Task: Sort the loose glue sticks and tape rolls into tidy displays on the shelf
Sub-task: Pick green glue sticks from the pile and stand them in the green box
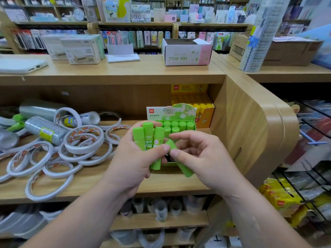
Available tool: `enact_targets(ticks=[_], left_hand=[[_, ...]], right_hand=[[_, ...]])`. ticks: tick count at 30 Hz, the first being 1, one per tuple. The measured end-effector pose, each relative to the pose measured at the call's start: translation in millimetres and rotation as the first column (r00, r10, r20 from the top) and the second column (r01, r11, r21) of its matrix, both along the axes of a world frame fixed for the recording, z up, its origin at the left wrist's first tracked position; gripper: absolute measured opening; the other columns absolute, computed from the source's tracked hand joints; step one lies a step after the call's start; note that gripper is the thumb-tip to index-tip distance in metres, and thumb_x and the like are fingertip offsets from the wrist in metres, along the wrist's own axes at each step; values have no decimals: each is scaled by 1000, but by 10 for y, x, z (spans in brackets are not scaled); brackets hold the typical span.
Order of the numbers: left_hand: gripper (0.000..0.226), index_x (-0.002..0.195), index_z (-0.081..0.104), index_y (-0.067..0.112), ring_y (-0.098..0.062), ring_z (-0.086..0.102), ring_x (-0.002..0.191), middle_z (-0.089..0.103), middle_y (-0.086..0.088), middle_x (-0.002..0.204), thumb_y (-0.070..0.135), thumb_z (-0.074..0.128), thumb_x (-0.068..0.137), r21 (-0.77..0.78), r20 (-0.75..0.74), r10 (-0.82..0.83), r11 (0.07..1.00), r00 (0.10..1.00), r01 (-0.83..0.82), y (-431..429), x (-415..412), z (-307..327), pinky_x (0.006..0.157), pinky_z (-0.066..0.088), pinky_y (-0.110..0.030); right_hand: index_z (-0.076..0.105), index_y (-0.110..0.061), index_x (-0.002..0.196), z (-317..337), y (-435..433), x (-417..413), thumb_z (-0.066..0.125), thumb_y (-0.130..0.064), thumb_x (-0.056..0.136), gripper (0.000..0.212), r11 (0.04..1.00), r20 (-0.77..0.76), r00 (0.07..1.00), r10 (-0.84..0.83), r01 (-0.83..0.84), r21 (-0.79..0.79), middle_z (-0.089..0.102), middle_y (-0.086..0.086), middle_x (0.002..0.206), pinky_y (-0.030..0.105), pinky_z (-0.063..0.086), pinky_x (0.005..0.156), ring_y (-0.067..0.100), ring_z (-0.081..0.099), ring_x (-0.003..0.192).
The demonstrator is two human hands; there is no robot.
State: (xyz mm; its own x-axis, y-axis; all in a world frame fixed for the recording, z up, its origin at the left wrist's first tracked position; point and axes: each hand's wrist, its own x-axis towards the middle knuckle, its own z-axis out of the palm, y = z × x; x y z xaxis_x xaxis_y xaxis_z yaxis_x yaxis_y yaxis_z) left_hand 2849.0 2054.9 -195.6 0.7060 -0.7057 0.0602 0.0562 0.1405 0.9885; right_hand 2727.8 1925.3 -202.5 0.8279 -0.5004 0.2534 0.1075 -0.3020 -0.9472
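My left hand (133,158) grips three green glue sticks (148,136) upright in front of the green display box (180,113), which holds several green-capped sticks standing in rows. My right hand (198,154) pinches another green glue stick (184,167), tilted with its lower end pointing down to the right, close against the left thumb. On the left of the wooden shelf (161,185) lies a loose heap of white tape rolls (80,144), with wrapped clear tape packs (44,129) behind them.
A yellow glue stick display box (200,106) stands behind the green one against the shelf's right wall (247,122). The counter top carries a white "SEA GULL" box (186,52) and other cartons. More tape is stacked on the lower shelf. A wire rack (308,176) stands at right.
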Motion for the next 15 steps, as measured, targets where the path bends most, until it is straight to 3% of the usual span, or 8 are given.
enact_targets(ticks=[3,6,10,12,15], left_hand=[[43,108,64,27,-21,64,58,72,-8,81,-3,76,80,31,15,-29,999,999,28,-29,26,-3,35,26,-21],[43,109,63,22,-19,64,59,73,-10,82,-8,74,81,44,63,-19,999,998,16,-39,31,-46,33,33,-24],[41,106,64,22,-18,72,73,76,-9,87,-8,75,81,132,253,67,986,965,-103,37,110,-215,65,59,-38],[44,103,65,32,-13,74,81,76,-1,88,-2,78,80,211,370,82,963,926,-169,92,181,-298,80,59,-44],[43,103,63,38,-8,72,87,75,10,88,8,82,77,322,526,8,924,850,-208,129,258,-314,88,56,-41]], right_hand=[[74,-30,112,22,-72,-16,77,-7,86,35,998,-39,998,41,-43,-45,69,8,88,33,58,77,25,67,82],[72,-23,100,12,-121,-14,80,-6,83,25,997,-97,994,40,-47,-68,66,9,79,32,55,70,20,61,71],[67,-22,88,-10,-229,-17,86,-9,76,26,975,-30,975,-221,220,-30,69,0,74,37,58,67,18,63,65],[68,-22,86,0,-307,-8,88,-13,74,25,942,9,943,-331,331,-60,73,5,78,42,61,70,26,68,68],[69,-21,80,22,-396,61,89,-16,73,22,907,51,912,-408,411,-89,74,2,79,44,61,70,23,69,69]])
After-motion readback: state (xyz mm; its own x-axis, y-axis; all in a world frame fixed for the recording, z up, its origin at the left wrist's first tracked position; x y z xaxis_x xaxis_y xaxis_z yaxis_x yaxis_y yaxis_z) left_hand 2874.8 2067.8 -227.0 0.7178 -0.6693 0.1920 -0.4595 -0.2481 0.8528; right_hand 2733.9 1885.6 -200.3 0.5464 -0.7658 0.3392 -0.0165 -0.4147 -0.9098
